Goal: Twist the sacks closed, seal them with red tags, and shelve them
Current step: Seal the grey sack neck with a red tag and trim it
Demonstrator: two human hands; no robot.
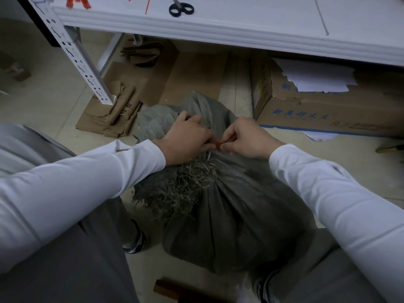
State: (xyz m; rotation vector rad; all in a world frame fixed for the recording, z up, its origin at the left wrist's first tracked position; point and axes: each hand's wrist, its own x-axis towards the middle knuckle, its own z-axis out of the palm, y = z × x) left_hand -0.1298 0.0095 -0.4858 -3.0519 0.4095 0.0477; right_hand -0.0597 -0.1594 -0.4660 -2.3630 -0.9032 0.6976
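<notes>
A full grey woven sack (pixel 236 219) stands on the floor between my knees, its neck gathered and its frayed mouth spilling toward the left. Both hands meet at that neck. My left hand (pixel 185 138) and my right hand (pixel 244 138) each pinch one end of a thin red tag (pixel 219 143) that runs between their fingertips. A second grey sack (pixel 155 121) lies behind, partly hidden by my left hand. More red tags (pixel 77 2) lie on the white shelf (pixel 218 27) above.
Black-handled scissors (pixel 181 8) rest on the shelf near loose red strips. A perforated white shelf post (pixel 80 62) slants down at the left. Flattened brown paper bags (pixel 115 110) lie on the floor, and a torn cardboard box (pixel 317 106) holding white paper sits at the right.
</notes>
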